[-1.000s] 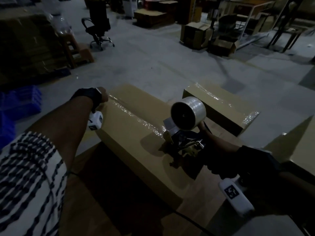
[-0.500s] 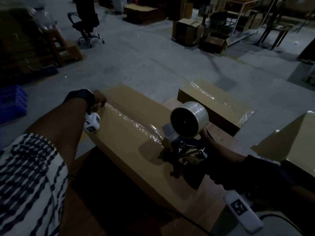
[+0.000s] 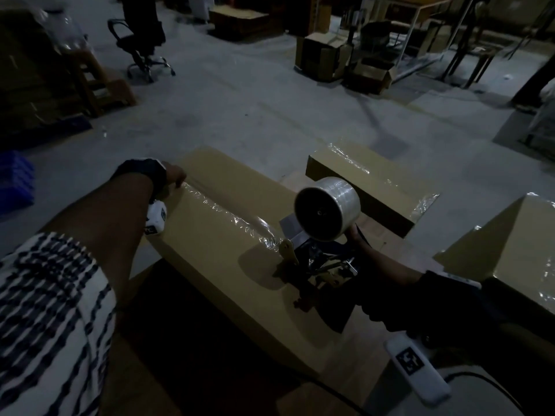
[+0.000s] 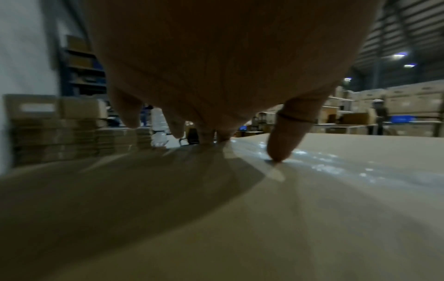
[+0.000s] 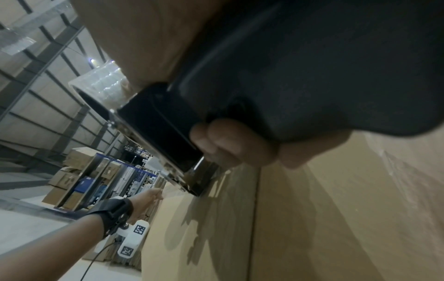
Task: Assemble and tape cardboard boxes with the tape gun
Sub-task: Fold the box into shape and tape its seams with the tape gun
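A long flat box (image 3: pixel 228 265) lies in front of the person, with a shiny strip of clear tape (image 3: pixel 231 217) running along its top seam. The left hand (image 3: pixel 174 177) rests at the far end of the box, fingers spread and pointing down; in the left wrist view the thumb (image 4: pixel 286 136) presses its tip onto the tape, and the other fingertips seem to touch the box edge, though blur makes that hard to confirm. The right hand (image 5: pixel 240 150) grips the dark handle of the tape gun (image 3: pixel 315 259), fingers curled round it, as the right wrist view shows. The gun's front end sits on the box top at the near end of the laid strip, and its roll (image 3: pixel 327 208) of clear tape stands above the frame. Two other boxes lie to the right: one (image 3: pixel 369 187) just beyond the gun, with tape across its top and down its end, and another (image 3: pixel 516 244) at the right edge. An office chair (image 3: pixel 141 49) stands well apart on the grey floor (image 3: pixel 255 109).
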`<state>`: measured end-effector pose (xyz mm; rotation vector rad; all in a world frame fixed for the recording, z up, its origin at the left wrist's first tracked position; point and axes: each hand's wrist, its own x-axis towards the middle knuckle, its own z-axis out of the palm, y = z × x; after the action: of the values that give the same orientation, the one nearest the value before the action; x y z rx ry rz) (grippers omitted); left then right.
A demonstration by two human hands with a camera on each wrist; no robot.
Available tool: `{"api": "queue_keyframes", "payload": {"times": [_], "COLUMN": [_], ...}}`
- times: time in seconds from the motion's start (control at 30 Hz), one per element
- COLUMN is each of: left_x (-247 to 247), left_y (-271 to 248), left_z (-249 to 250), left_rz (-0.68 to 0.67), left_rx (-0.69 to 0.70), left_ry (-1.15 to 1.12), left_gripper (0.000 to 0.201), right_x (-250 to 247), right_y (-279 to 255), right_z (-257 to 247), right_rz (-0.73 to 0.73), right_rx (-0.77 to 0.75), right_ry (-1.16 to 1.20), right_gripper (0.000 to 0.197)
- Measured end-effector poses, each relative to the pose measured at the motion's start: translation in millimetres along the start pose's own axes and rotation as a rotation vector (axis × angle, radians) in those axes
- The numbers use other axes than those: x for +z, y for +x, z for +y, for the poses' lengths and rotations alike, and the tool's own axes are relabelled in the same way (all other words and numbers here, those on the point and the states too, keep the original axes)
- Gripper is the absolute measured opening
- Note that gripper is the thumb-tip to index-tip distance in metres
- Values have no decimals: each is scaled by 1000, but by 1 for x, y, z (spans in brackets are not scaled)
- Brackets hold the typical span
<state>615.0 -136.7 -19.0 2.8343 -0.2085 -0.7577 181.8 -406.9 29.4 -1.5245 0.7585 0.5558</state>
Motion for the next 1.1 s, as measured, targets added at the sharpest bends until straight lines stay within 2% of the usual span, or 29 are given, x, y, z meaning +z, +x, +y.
{"api": "queue_keyframes", "payload": {"times": [0.07,0.17,0.23,0.27,0.33,0.4,0.47,0.6,0.63,0.73,0.77,0.8,0.9,1.0,1.07,1.1], "left_x": [-1,4,6,9,11,17,29,57,65,92,100,109,124,125,124,127], "left_y": [16,58,19,13,-30,-79,-121,-195,-211,-243,-253,-258,-267,-274,-274,-271], "left_z": [-5,-19,-5,-4,12,33,52,94,103,125,132,136,142,140,138,134], "left_rz": [54,78,138,155,153,132,125,81,74,19,-14,-59,-165,-180,-233,-234], "left_rx": [-20,-29,-27,-15,28,65,135,308,340,379,378,384,310,281,261,273], "left_ry": [-14,15,66,101,130,160,215,341,366,391,419,448,625,709,665,635], "left_gripper": [47,77,98,98,91,89,77,53,50,47,46,43,37,38,15,10], "right_x": [1,-2,-2,0,0,-1,-4,-4,-5,-6,-7,-8,-9,-8,-7,-9], "right_y": [-3,0,2,3,5,4,1,10,10,6,4,4,6,4,7,12], "right_z": [-1,3,2,0,1,0,3,4,5,6,5,5,7,6,8,9], "right_rz": [-45,-70,-36,-20,-20,-43,-59,-139,-176,-206,-205,-212,-209,-240,-227,-233], "right_rx": [53,42,34,20,-19,-46,-64,-153,-167,-227,-248,-270,-284,-306,-318,-314], "right_ry": [73,88,80,91,116,139,126,144,156,190,183,177,154,112,45,30], "right_gripper": [94,101,109,114,119,110,105,116,113,70,60,60,70,82,100,109]}}
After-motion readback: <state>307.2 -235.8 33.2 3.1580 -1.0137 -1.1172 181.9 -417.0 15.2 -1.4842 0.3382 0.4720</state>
